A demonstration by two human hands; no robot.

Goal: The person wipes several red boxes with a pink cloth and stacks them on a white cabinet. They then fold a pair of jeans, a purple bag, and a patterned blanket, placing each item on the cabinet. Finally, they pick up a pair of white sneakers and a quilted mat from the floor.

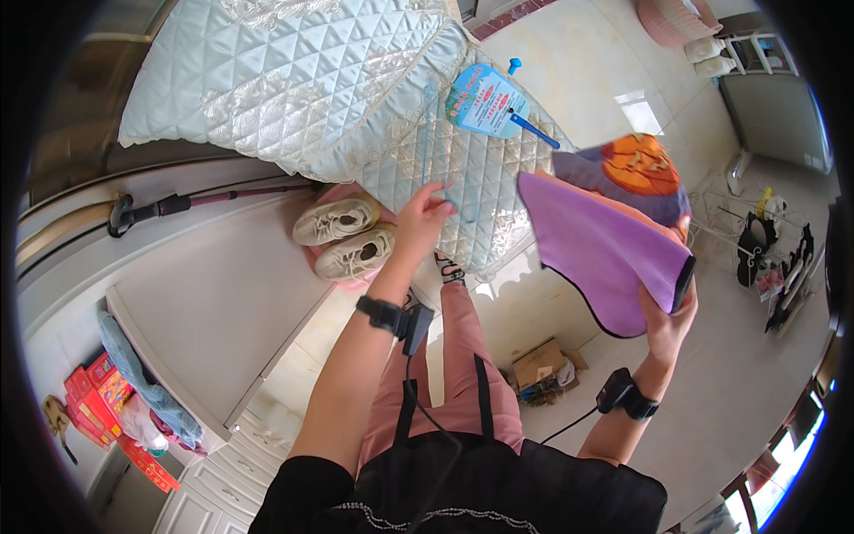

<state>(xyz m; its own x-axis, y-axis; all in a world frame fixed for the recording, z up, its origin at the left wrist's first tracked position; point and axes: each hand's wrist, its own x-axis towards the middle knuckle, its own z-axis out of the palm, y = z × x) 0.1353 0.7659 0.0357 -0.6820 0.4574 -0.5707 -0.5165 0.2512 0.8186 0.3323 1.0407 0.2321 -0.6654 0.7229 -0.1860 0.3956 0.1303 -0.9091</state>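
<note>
My left hand (430, 217) is over the near edge of a pale blue quilted cover (393, 133), its thumb and fingertips pinched on a thin, light blue clothes hanger (427, 133), which is blurred and see-through. My right hand (667, 320) grips the lower right corner of a purple cloth (594, 240) with black edging and an orange underside. The cloth hangs to the left of that hand. Just beyond it lies a dark purple fabric with an orange pumpkin pattern (644, 163). On the cover rests a blue hand fan (487, 100) with printed writing.
White lace-up shoes (337, 220) sit on a pink surface left of my legs, by a grey-white tabletop (220, 287). A black-handled walking pole (180, 203) lies behind them. An open cardboard box (540, 367) is on the tiled floor. White wire racks (747, 233) stand at the right.
</note>
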